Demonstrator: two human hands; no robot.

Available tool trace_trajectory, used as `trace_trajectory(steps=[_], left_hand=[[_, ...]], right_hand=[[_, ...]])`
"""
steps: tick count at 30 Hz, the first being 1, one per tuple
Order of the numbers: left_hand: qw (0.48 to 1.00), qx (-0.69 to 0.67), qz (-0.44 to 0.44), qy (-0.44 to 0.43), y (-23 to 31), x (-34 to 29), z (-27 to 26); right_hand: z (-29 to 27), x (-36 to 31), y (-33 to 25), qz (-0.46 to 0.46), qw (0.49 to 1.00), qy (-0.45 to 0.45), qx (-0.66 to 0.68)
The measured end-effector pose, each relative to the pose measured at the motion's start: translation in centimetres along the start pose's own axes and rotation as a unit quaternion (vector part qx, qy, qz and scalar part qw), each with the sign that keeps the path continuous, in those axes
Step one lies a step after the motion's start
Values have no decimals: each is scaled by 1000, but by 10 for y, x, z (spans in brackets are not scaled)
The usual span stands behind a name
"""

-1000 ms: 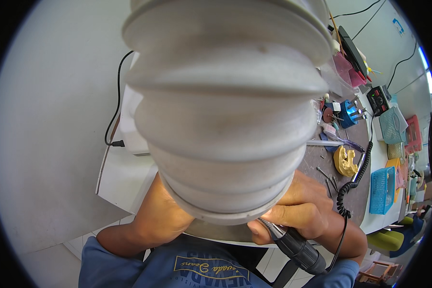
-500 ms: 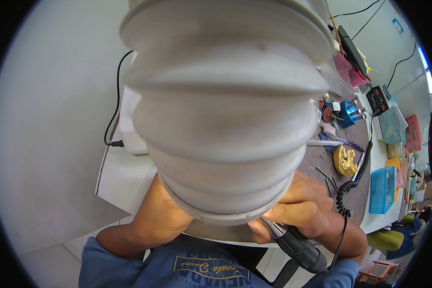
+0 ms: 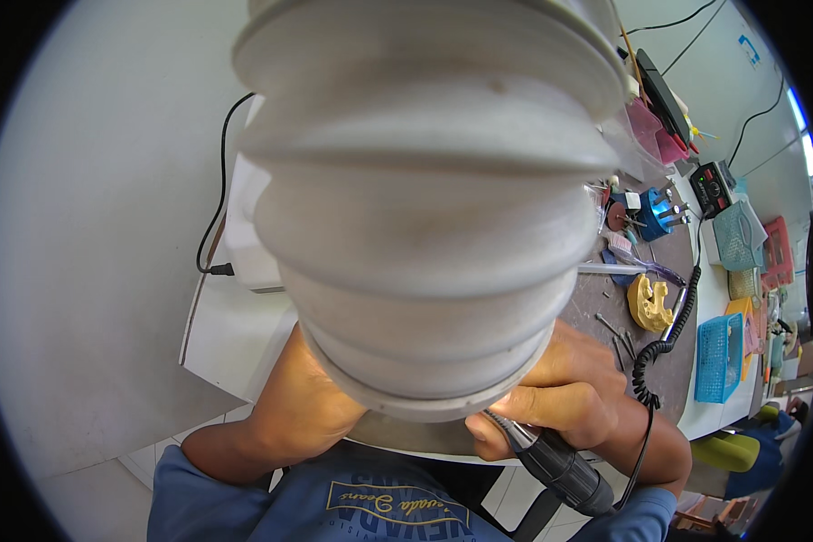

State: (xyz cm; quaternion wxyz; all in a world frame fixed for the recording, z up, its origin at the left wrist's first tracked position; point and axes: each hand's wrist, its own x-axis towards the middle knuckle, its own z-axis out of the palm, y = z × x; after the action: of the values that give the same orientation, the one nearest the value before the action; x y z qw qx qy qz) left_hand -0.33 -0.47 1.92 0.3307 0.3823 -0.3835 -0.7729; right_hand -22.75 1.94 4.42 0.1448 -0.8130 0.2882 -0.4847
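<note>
A large whitish ribbed hood fills the middle of the view and covers the space between my hands. My right hand is closed around a black and silver rotary handpiece, thumb and fingers pressed on its metal front end. The handpiece slants from the hood's rim down to the lower right, and its tip is hidden. My left hand lies at the hood's lower left edge, with the fingers out of sight behind it. Whether it holds anything does not show. Bright light falls on both hands beside the rim.
Right of the hood, a yellow dental cast and several thin burs lie on the grey-brown bench top. A coiled black cord hangs close to my right forearm. Beyond are a blue tool stand, a control box and a blue basket.
Both hands and the handpiece keep almost the same place. The hood sits very slightly differently in the view.
</note>
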Motion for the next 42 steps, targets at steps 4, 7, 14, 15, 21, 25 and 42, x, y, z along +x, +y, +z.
trace_trajectory(steps=[4,7,14,15,21,25,42], left_hand=[[1000,-15,-1,10,-3,-1,0],[1000,-22,9,5,-5,0,0],[999,15,49,-19,-2,3,-1],[998,15,48,-38,0,3,-2],[991,5,132,-32,1,4,10],[984,-91,153,-6,-3,4,14],[965,58,234,-105,-1,-3,7]], right_hand=[[-1,1,-1,-5,1000,-10,-6],[0,0,-1,4,1000,-3,-11],[-2,-1,-5,-5,999,25,-21],[-2,1,-8,19,999,35,-12],[-8,-7,-47,177,983,47,-1],[4,-12,-71,225,971,78,-17],[57,-10,-64,159,956,230,-93]])
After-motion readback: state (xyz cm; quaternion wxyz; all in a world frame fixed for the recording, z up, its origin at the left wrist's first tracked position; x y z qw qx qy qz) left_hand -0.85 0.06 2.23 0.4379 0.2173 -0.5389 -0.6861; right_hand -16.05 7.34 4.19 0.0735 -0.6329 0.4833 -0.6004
